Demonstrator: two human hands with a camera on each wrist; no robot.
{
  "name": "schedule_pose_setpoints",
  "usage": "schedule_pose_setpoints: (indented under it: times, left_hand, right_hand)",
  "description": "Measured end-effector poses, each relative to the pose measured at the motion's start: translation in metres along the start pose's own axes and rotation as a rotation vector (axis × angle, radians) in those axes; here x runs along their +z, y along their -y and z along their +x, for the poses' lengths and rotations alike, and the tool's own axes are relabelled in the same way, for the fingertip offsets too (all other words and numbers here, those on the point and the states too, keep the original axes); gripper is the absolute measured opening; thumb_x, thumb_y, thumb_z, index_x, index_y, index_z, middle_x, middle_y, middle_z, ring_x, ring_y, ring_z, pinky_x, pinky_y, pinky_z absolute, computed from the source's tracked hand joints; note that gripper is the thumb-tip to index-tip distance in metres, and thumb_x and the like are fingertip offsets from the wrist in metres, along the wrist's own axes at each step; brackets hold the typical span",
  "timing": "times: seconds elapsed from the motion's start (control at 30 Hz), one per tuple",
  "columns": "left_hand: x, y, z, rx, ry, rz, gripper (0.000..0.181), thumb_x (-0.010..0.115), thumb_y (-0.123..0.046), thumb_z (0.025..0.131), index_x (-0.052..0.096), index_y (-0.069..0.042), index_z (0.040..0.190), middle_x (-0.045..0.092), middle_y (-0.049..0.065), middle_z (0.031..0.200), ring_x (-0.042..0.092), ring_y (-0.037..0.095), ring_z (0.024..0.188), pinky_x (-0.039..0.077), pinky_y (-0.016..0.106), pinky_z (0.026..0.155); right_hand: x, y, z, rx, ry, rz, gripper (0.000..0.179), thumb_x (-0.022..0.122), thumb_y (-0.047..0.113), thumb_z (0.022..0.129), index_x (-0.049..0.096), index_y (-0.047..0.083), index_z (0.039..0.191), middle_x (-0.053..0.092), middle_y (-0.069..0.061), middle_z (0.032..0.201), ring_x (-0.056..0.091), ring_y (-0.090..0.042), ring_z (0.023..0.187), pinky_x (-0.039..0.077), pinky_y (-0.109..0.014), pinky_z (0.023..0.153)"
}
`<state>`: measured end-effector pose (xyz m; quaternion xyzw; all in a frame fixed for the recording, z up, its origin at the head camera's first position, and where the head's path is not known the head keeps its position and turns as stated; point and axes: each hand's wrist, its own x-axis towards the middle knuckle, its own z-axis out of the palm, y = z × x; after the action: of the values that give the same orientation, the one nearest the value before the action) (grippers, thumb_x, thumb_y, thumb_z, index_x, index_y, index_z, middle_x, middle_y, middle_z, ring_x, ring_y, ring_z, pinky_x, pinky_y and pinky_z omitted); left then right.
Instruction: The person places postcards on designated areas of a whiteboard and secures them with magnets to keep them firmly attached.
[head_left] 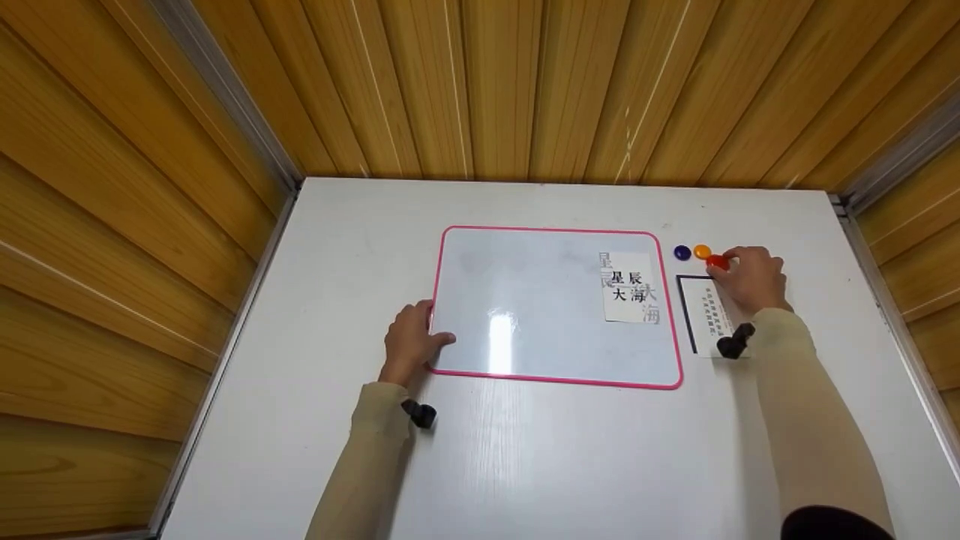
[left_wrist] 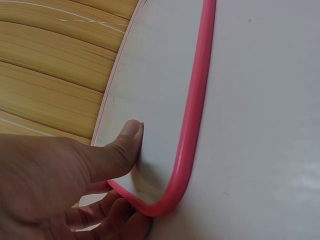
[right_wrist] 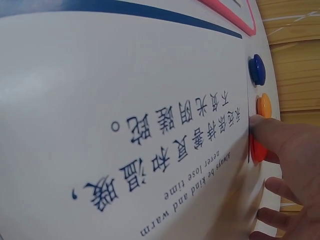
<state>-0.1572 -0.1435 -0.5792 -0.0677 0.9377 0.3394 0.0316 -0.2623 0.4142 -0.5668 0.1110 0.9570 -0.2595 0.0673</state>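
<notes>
A whiteboard (head_left: 540,307) with a pink frame lies on the white table. My left hand (head_left: 409,341) holds its left edge, the thumb on the face and the other fingers at the rim, as the left wrist view shows. At the right, my right hand (head_left: 756,279) pinches a red round magnet (head_left: 718,262) between thumb and fingers. Close by sit an orange magnet (head_left: 702,251) and a dark blue magnet (head_left: 682,253). Below them is a white card (head_left: 703,315) with printed writing and a dark edge, partly hidden under the right wrist.
On the whiteboard's right side lies a card (head_left: 627,307) with large black characters; grey characters overlap its edges. Wood-patterned panels (head_left: 495,90) wall the table (head_left: 480,457) at the back and sides. A black rounded object (head_left: 832,523) shows at the bottom right.
</notes>
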Motion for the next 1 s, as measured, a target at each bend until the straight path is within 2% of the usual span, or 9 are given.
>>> schedule_pose_setpoints:
  times: [0.17,0.5,0.67,1.0]
  left_hand:
    - [0.001,0.0,0.0,-0.006,0.003,-0.016,0.071,0.091,-0.024,0.079,0.059,-0.005,0.139,0.066,0.012,0.108,0.062,0.028,0.096,0.052,0.048,0.09]
    - [-0.001,0.002,0.0,0.022,0.004,0.005,0.071,0.091,-0.024,0.079,0.06,-0.004,0.139,0.065,0.012,0.105,0.061,0.028,0.092,0.052,0.048,0.085]
    - [-0.001,0.003,0.0,0.025,0.011,-0.003,0.07,0.091,-0.024,0.079,0.06,-0.003,0.139,0.065,0.011,0.104,0.061,0.027,0.093,0.052,0.048,0.086]
    - [-0.001,0.003,0.0,0.014,0.008,-0.028,0.069,0.091,-0.022,0.079,0.06,-0.003,0.138,0.064,0.011,0.104,0.059,0.027,0.093,0.051,0.048,0.088]
  right_hand:
    - [-0.001,-0.001,-0.001,0.015,-0.005,0.004,0.061,0.069,0.039,0.098,0.054,-0.002,0.14,0.04,-0.033,0.147,0.037,-0.053,0.121,0.034,-0.073,0.104]
    - [-0.007,0.0,-0.005,-0.018,-0.023,0.007,0.063,0.07,0.042,0.096,0.054,-0.002,0.137,0.039,-0.033,0.148,0.035,-0.054,0.122,0.033,-0.073,0.104]
    - [-0.009,0.004,-0.007,-0.038,-0.032,0.004,0.06,0.07,0.041,0.097,0.055,-0.003,0.134,0.04,-0.034,0.146,0.035,-0.054,0.122,0.035,-0.071,0.102]
    - [-0.008,0.016,-0.007,-0.051,-0.032,0.034,0.063,0.069,0.046,0.096,0.057,-0.001,0.135,0.036,-0.031,0.152,0.032,-0.053,0.126,0.033,-0.072,0.105]
